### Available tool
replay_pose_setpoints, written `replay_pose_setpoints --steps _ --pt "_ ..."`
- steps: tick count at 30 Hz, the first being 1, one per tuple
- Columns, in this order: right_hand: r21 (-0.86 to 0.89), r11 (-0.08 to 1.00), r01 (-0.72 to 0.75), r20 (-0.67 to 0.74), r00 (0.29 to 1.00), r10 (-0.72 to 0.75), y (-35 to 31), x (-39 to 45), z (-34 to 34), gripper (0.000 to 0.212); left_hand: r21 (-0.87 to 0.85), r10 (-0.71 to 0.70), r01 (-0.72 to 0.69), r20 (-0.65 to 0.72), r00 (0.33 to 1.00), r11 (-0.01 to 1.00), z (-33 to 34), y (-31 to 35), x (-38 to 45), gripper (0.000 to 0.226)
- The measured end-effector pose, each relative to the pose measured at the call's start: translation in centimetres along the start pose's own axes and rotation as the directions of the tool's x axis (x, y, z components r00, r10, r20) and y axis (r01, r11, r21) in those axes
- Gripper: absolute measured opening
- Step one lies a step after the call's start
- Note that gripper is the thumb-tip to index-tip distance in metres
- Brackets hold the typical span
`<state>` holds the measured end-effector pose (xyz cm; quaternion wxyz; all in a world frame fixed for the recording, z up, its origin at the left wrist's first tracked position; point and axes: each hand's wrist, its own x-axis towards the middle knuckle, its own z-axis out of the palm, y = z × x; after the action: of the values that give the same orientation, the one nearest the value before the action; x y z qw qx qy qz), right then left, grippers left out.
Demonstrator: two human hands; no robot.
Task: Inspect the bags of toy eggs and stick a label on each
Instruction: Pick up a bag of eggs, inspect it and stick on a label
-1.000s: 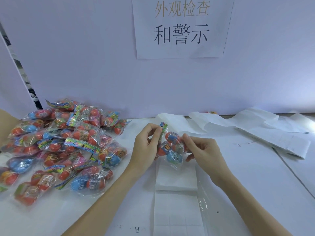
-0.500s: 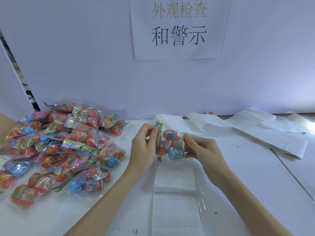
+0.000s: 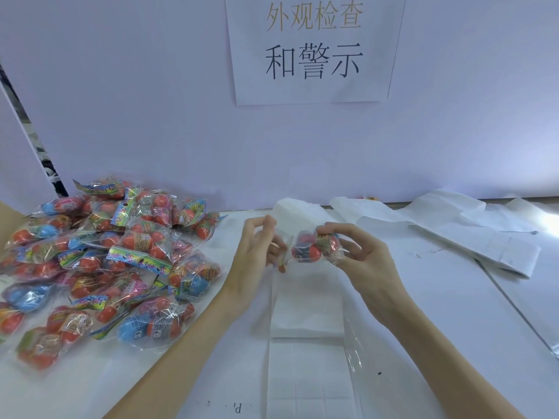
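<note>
Head: bag [image 3: 314, 247] now turned sideways.

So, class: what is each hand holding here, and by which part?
Both hold one bag of toy eggs. The right hand grips its egg-filled body; the left hand pinches its flat end.

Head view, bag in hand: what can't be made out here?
- Bag: label on it or not, motion blur.
- Left hand: grip on the bag's edge, blurred and facing away.
- Right hand: fingers cover the bag's far side.
- Pile of bags: cut by the left edge; print too small.
</note>
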<state>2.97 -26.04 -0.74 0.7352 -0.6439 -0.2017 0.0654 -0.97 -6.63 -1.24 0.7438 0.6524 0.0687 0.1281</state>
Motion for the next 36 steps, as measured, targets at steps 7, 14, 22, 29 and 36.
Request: replay_pose_setpoints --steps 7,14,22,29,36 --pt "0.18 0.984 0.011 -0.062 0.998 0.0 0.3 0.2 0.3 0.062 -0.037 0.025 -0.024 0.034 0.999 0.999 0.0 -0.7 0.3 0.057" --pt "0.171 0.982 -0.08 -0.11 0.989 0.099 0.6 0.2 0.7 0.045 0.02 0.098 -0.101 0.087 0.991 0.995 0.1 -0.6 -0.1 0.045" --pt "-0.016 0.993 -0.117 -0.128 0.985 0.114 0.5 0.3 0.5 0.039 -0.124 -0.078 0.1 0.173 0.982 0.987 0.1 0.0 0.1 0.028" --pt "-0.023 0.993 -0.113 -0.098 0.989 0.111 0.5 0.3 0.9 0.034 0.072 0.12 -0.12 0.009 0.993 0.99 0.4 -0.2 -0.2 0.022" --pt "-0.033 0.99 -0.141 -0.093 0.986 0.137 0.4 0.4 0.4 0.019 0.077 0.13 -0.132 0.038 0.991 0.988 -0.5 0.7 -0.3 0.023"
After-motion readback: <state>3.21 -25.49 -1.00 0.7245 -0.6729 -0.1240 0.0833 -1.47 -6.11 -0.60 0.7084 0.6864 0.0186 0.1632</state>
